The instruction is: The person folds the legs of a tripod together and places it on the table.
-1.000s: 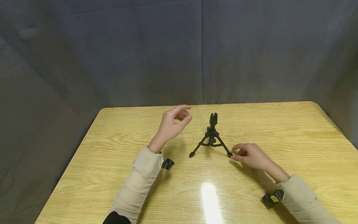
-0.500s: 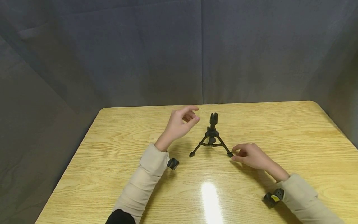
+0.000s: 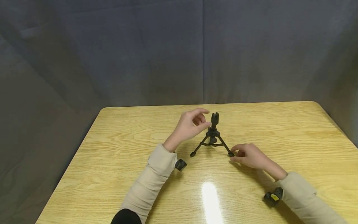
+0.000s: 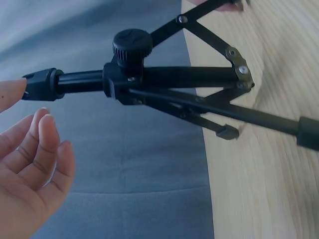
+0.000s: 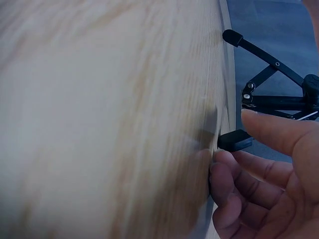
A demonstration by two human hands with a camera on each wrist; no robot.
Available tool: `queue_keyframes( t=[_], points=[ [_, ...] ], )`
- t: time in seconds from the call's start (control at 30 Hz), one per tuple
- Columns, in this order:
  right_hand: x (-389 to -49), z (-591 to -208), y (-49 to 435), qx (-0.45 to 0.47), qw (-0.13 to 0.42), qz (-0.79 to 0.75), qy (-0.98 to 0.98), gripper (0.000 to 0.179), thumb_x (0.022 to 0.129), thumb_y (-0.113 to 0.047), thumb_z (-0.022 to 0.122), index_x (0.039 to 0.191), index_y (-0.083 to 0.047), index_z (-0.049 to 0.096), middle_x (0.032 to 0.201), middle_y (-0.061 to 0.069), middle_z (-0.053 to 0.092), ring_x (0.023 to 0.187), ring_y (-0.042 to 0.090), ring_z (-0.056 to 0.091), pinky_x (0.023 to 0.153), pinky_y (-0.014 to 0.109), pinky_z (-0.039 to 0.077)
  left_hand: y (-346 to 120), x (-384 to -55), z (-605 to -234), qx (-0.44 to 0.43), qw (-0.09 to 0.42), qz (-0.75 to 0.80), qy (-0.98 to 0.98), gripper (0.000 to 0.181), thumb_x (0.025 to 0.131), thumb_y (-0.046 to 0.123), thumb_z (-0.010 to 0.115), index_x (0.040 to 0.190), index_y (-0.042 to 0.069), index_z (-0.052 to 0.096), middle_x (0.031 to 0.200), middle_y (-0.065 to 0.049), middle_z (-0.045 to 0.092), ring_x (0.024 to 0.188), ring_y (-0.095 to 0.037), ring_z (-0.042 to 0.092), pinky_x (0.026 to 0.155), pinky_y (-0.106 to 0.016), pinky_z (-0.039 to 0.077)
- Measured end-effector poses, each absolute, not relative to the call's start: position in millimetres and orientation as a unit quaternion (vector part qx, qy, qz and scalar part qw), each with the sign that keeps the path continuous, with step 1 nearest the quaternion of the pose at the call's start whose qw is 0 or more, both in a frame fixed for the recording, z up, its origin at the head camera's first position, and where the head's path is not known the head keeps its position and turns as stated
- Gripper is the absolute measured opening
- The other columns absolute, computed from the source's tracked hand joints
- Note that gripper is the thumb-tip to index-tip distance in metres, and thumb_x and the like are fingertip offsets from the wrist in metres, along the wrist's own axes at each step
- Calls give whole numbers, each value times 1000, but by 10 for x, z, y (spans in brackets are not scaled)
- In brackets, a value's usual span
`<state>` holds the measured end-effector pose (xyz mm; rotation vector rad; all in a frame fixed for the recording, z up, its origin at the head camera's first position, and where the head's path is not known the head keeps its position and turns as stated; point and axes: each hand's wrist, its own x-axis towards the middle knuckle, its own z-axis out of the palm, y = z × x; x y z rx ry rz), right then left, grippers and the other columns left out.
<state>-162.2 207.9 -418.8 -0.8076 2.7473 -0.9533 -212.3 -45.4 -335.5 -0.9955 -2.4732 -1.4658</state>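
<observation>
A small black tripod (image 3: 213, 133) with a forked top stands on its spread legs on the table. My left hand (image 3: 189, 124) is beside its upper end, fingers bent with a gap between thumb and fingertips. In the left wrist view, the left thumb (image 4: 9, 94) overlaps the end of the tripod's top, and a ribbed knob (image 4: 132, 46) shows on the shaft. My right hand (image 3: 250, 155) lies low at the near right leg, thumb and index finger on either side of its rubber foot (image 5: 235, 140), pinching it lightly.
The light wood-grain table (image 3: 123, 140) has rounded far corners and a bright glare patch in front of the tripod. A dark grey curtain (image 3: 156, 56) hangs behind it and along its sides. Black wrist cameras (image 3: 180, 165) are strapped over beige sleeves (image 3: 156, 174).
My left hand has moved right, from well left of the tripod to right beside its forked top. My right hand stays at the tripod's foot, shifted very slightly left.
</observation>
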Motion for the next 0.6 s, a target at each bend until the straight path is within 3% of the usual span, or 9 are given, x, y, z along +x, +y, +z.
queue_keyframes(
  t=[0.6],
  points=[
    [-1666,-4190,2035,-265,92,-334,900,26,82,-14,67,100,5,62,58,-6,56,47,3,45,46,22,38,-312,-2118,-3331,-342,51,-465,-815,35,82,11,68,114,-1,59,75,-5,59,61,-10,53,59,-18,44]
  ],
)
